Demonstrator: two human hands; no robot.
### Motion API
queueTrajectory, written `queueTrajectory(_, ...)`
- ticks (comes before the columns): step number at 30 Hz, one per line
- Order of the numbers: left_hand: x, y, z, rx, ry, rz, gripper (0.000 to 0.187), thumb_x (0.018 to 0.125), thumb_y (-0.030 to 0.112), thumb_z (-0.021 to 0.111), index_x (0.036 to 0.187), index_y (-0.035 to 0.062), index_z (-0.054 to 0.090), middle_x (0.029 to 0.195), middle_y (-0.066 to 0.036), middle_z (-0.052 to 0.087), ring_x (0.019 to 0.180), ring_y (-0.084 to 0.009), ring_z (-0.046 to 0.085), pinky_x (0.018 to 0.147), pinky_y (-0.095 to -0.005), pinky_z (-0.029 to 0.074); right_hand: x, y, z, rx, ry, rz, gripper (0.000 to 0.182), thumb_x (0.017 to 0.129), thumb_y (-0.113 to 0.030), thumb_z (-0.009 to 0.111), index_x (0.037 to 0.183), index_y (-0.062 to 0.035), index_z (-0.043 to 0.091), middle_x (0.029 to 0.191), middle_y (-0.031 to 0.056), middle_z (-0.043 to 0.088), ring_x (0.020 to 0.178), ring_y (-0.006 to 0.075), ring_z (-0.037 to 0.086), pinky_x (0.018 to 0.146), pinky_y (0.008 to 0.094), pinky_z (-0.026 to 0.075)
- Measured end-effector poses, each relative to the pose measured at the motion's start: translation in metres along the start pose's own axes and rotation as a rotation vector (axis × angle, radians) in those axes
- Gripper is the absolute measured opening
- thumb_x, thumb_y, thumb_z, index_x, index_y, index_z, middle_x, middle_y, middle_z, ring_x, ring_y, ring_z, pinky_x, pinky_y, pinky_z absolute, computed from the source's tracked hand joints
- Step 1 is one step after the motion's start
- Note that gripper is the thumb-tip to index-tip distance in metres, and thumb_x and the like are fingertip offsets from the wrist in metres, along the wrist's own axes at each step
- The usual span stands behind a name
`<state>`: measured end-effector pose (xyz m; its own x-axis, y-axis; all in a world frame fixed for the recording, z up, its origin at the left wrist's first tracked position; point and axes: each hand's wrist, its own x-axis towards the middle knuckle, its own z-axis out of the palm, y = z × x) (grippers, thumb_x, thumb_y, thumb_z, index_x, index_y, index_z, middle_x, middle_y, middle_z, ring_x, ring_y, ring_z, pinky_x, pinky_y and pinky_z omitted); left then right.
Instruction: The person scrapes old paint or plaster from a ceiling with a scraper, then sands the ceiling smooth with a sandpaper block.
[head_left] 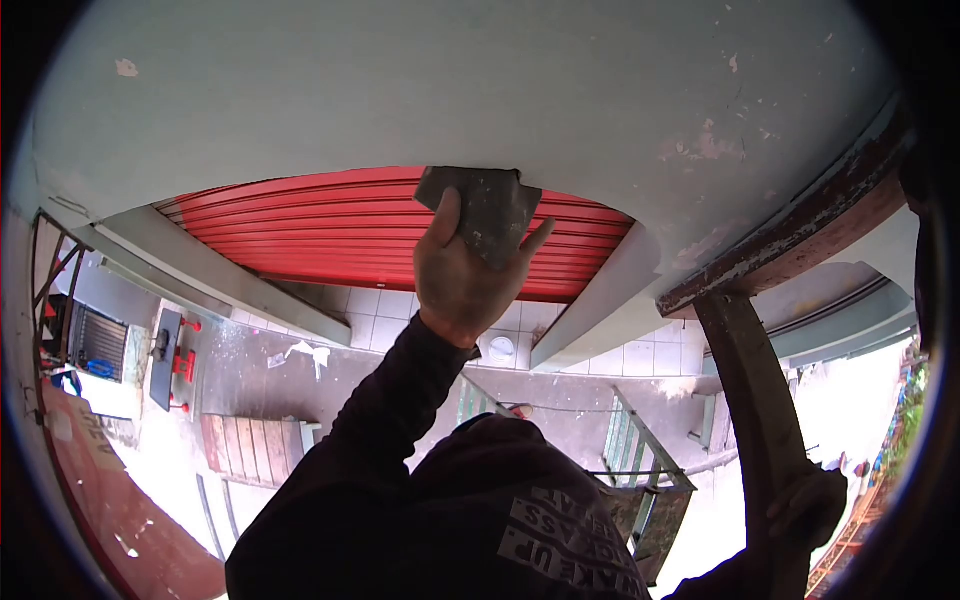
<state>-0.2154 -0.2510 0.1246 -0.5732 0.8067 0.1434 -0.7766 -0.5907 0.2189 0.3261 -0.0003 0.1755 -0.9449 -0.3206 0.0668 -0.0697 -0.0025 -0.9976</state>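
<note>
My left hand [468,285] reaches up to the lower edge of a pale grey-green painted wall [430,90]. It holds a dark grey, worn piece of sandpaper [485,205] against that edge. The thumb lies over the left side of the sheet, one finger sticks out at the right, and the other fingers are hidden. At the lower right my right hand [805,508] is in shadow, wrapped round an upright wooden post [750,400].
A dark, flaking beam [790,240] crosses the post's top. Below the wall is a red roller shutter [380,230]. Far beneath lie a tiled ledge [370,318], a wooden bench [250,448] and a green metal frame [640,450]. Bare patches [705,145] mark the paint.
</note>
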Motion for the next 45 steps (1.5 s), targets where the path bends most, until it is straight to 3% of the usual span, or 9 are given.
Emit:
queueTrajectory(6, 0.024, 0.000, -0.016, -0.041, -0.229, 0.024, 0.045, 0.104, 0.045, 0.049, 0.138, 0.0158, 0.052, 0.136, -0.005, 0.060, 0.136, -0.0270, 0.047, 0.122, -0.0579, 0.016, 0.036, -0.023, 0.066, -0.074, 0.676, 0.024, 0.051, 0.098, -0.039, 0.066, 0.114, 0.0086, 0.057, 0.082, 0.0214, 0.074, 0.079, 0.0354, 0.073, 0.076, 0.0399, 0.058)
queueTrajectory(17, 0.014, 0.016, -0.013, -0.064, -0.095, -0.039, 0.048, 0.106, 0.042, 0.039, 0.140, 0.0100, 0.050, 0.141, -0.011, 0.054, 0.138, -0.0372, 0.044, 0.118, -0.0617, 0.027, 0.048, -0.015, 0.034, -0.292, 0.366, -0.115, 0.064, 0.089, -0.044, 0.077, 0.118, 0.0086, 0.055, 0.075, 0.0134, 0.075, 0.073, 0.0275, 0.072, 0.070, 0.0328, 0.054)
queueTrajectory(21, 0.067, 0.023, -0.030, -0.128, -0.246, -0.058, 0.043, 0.105, 0.037, 0.041, 0.134, 0.0090, 0.053, 0.130, -0.009, 0.057, 0.128, -0.0328, 0.049, 0.112, -0.0571, 0.036, 0.063, -0.029, 0.073, 0.031, 0.792, 0.009, 0.067, 0.087, -0.039, 0.080, 0.123, 0.0109, 0.052, 0.082, 0.0183, 0.075, 0.080, 0.0303, 0.073, 0.073, 0.0347, 0.058)
queueTrajectory(25, 0.121, 0.029, -0.088, -0.311, -0.609, -0.172, 0.032, 0.104, 0.032, 0.041, 0.119, 0.0108, 0.059, 0.111, -0.002, 0.063, 0.097, -0.0187, 0.061, 0.097, -0.0433, 0.049, 0.025, -0.015, 0.031, -0.043, 0.368, -0.028, 0.072, 0.087, -0.038, 0.080, 0.128, 0.0121, 0.050, 0.100, 0.0267, 0.073, 0.092, 0.0320, 0.073, 0.077, 0.0350, 0.059)
queueTrajectory(30, 0.019, 0.002, 0.024, -0.043, 0.101, -0.012, 0.034, 0.104, 0.034, 0.043, 0.111, 0.0082, 0.064, 0.104, -0.004, 0.068, 0.106, -0.0192, 0.063, 0.099, -0.0391, 0.049, -0.012, -0.002, -0.013, -0.106, 0.024, 0.051, 0.058, 0.084, -0.043, 0.082, 0.107, 0.0075, 0.069, 0.103, 0.0281, 0.072, 0.101, 0.0304, 0.071, 0.084, 0.0365, 0.059)
queueTrajectory(33, 0.045, 0.012, 0.000, -0.032, -0.001, -0.041, 0.034, 0.104, 0.036, 0.044, 0.113, 0.0093, 0.064, 0.106, -0.004, 0.068, 0.106, -0.0191, 0.062, 0.099, -0.0396, 0.048, 0.003, -0.012, 0.002, -0.139, 0.223, 0.084, 0.052, 0.082, -0.047, 0.081, 0.093, 0.0042, 0.074, 0.101, 0.0246, 0.073, 0.098, 0.0260, 0.071, 0.086, 0.0351, 0.058)
queueTrajectory(38, 0.132, 0.016, -0.091, -0.352, -0.843, -0.262, 0.040, 0.103, 0.042, 0.045, 0.125, 0.0114, 0.058, 0.119, -0.007, 0.061, 0.114, -0.0226, 0.058, 0.105, -0.0456, 0.046, 0.006, -0.015, 0.026, -0.113, 0.347, 0.018, 0.048, 0.086, -0.044, 0.076, 0.093, 0.0033, 0.071, 0.097, 0.0218, 0.071, 0.091, 0.0237, 0.068, 0.083, 0.0326, 0.057)
queueTrajectory(42, 0.049, -0.001, -0.012, 0.028, -0.056, 0.062, 0.042, 0.101, 0.044, 0.049, 0.123, 0.0106, 0.059, 0.119, -0.006, 0.062, 0.114, -0.0226, 0.058, 0.105, -0.0445, 0.046, 0.004, -0.016, 0.044, -0.122, 0.445, -0.015, 0.045, 0.089, -0.042, 0.072, 0.093, 0.0025, 0.068, 0.094, 0.0195, 0.070, 0.086, 0.0218, 0.066, 0.080, 0.0306, 0.056)
queueTrajectory(45, 0.043, 0.004, -0.029, -0.020, -0.209, 0.012, 0.048, 0.103, 0.043, 0.045, 0.135, 0.0093, 0.056, 0.135, -0.009, 0.059, 0.128, -0.0275, 0.054, 0.117, -0.0524, 0.034, -0.004, -0.016, 0.057, -0.164, 0.517, -0.038, 0.042, 0.091, -0.040, 0.069, 0.093, 0.0020, 0.066, 0.091, 0.0178, 0.069, 0.082, 0.0204, 0.064, 0.078, 0.0291, 0.056)
